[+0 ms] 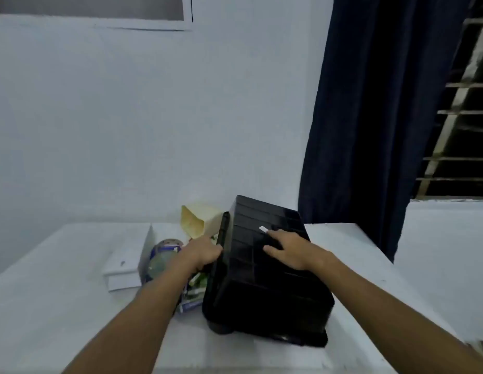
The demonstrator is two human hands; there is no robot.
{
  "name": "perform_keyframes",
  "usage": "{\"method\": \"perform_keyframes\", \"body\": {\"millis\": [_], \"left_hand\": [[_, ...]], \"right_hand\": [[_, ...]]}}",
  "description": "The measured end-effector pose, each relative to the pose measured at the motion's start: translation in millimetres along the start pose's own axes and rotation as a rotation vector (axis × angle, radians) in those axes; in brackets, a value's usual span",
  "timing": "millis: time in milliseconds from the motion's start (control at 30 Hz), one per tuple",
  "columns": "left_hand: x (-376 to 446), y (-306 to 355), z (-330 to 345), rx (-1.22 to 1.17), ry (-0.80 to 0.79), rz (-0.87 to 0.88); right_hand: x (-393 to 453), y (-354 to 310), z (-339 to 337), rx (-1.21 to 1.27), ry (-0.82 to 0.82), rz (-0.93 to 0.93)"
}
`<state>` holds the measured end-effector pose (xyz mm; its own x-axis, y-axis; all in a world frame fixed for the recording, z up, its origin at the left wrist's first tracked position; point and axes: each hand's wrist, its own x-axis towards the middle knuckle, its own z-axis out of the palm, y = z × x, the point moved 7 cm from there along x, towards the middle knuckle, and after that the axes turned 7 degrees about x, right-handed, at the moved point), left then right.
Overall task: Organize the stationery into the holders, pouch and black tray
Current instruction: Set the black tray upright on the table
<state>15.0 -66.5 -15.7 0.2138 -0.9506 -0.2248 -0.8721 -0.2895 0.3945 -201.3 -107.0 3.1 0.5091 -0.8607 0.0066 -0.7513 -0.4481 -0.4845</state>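
The black tray [264,282] is turned upside down and tilted on the white table [59,306], its ribbed underside facing up with a small white label. My left hand [201,253] grips the tray's raised left rim. My right hand [291,249] rests flat on the underside, fingers spread. Green and white stationery [196,291] spills from under the tray's left side. A cream holder [200,221] lies tipped over behind the tray, its mouth facing me. A round patterned pouch-like thing [165,255] sits left of my left hand, too blurred to tell.
A white box [127,261] lies at the table's left. A dark round object [218,327] pokes out under the tray's near corner. A navy curtain [370,117] hangs at the back right beside a barred window. The wall stands right behind the table.
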Motion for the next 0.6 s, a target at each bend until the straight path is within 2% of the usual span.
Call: {"method": "perform_keyframes", "body": {"millis": [133, 367, 500, 600], "left_hand": [[0.7, -21.4, 34.9, -0.175, -0.107, -0.036], [4.1, -27.4, 44.5, -0.336, -0.144, -0.119], [-5.0, -7.4, 26.7, -0.344, -0.096, -0.133], [-18.8, 36.0, 10.7, -0.463, -0.117, -0.094]], "right_hand": [[-14.1, 7.4, 29.9, 0.014, -0.053, 0.079], [-24.4, 2.3, 30.8, 0.075, -0.002, 0.085], [-33.9, 0.3, 12.8, 0.196, 0.056, 0.054], [-43.3, 3.4, -27.9, 0.288, 0.190, -0.008]]}}
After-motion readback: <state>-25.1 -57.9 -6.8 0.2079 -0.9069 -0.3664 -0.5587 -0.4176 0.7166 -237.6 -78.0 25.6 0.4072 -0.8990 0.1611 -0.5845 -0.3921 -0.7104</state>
